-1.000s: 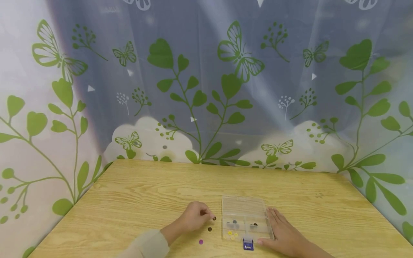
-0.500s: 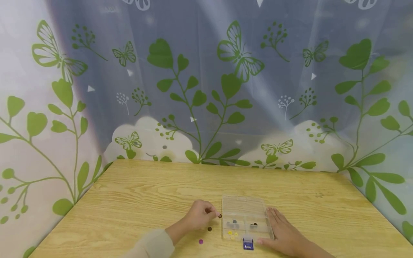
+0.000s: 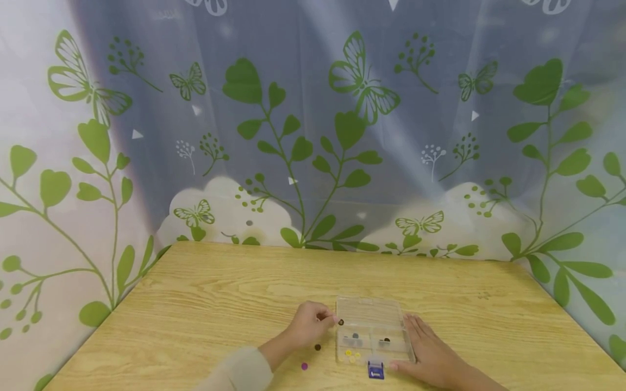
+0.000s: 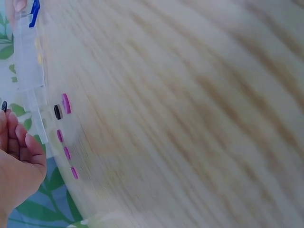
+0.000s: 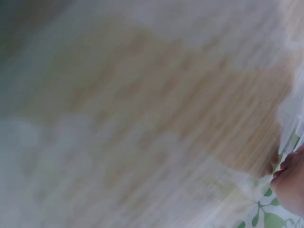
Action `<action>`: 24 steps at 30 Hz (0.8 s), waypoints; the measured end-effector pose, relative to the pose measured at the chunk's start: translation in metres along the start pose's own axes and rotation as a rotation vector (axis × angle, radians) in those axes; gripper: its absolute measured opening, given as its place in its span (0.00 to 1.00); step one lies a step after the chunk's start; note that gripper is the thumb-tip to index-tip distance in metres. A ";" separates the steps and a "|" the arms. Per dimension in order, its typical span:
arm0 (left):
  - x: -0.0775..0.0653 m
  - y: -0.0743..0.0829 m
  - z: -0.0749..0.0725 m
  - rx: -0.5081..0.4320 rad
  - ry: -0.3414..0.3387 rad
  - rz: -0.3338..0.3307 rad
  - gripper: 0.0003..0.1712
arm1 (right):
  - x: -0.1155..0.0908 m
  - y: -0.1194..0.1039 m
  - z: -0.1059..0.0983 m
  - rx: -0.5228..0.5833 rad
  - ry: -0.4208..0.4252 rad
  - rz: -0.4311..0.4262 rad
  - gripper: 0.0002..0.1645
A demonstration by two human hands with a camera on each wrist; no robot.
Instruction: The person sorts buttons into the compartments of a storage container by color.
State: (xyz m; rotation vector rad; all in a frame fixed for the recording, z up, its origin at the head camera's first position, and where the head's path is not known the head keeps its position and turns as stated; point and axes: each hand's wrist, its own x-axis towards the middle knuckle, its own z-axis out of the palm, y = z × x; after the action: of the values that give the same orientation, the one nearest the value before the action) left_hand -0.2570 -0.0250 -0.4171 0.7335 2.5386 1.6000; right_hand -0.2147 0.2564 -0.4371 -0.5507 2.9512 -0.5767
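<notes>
My left hand [image 3: 312, 326] pinches a small dark button [image 3: 340, 322] between thumb and fingertips, at the left edge of a clear plastic box [image 3: 369, 310]. In the left wrist view, that hand [image 4: 21, 173] shows its other fingers curled loosely. Against the box's right side lies my right hand [image 3: 434, 354], fingers extended, thumb at the front corner beside the blue latch [image 3: 375, 370]. Yellow buttons [image 3: 349, 353] sit in the front left compartment; dark buttons [image 3: 387, 340] lie farther back. Another dark button [image 3: 318, 347] and a purple button [image 3: 305, 366] lie on the table left of the box.
The left wrist view shows several pink-purple buttons [image 4: 65, 103] and a black button [image 4: 58, 112] lined up on the wooden table [image 3: 235, 293]. Behind the table hangs a curtain [image 3: 303, 136] printed with leaves and butterflies. The right wrist view is mostly blurred table surface.
My left hand has moved right and slightly away from me, carrying the dark button from the table to the box's left edge. The right hand and box stay in place.
</notes>
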 end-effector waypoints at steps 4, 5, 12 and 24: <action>0.002 0.001 0.004 -0.011 0.022 0.018 0.09 | 0.000 0.000 0.000 -0.001 0.002 0.001 0.63; 0.002 0.002 0.005 -0.016 0.026 0.022 0.09 | 0.000 0.000 0.000 -0.001 0.002 0.001 0.63; 0.005 0.006 0.011 -0.056 0.026 0.015 0.09 | 0.000 -0.002 -0.001 0.008 0.004 0.003 0.63; 0.011 0.013 0.025 -0.057 0.037 -0.014 0.07 | -0.001 -0.002 -0.001 0.015 0.018 -0.006 0.63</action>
State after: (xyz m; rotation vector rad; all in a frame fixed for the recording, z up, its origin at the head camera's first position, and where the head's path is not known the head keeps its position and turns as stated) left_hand -0.2550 0.0056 -0.4150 0.6862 2.5055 1.6889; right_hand -0.2130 0.2549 -0.4355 -0.5567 2.9604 -0.6071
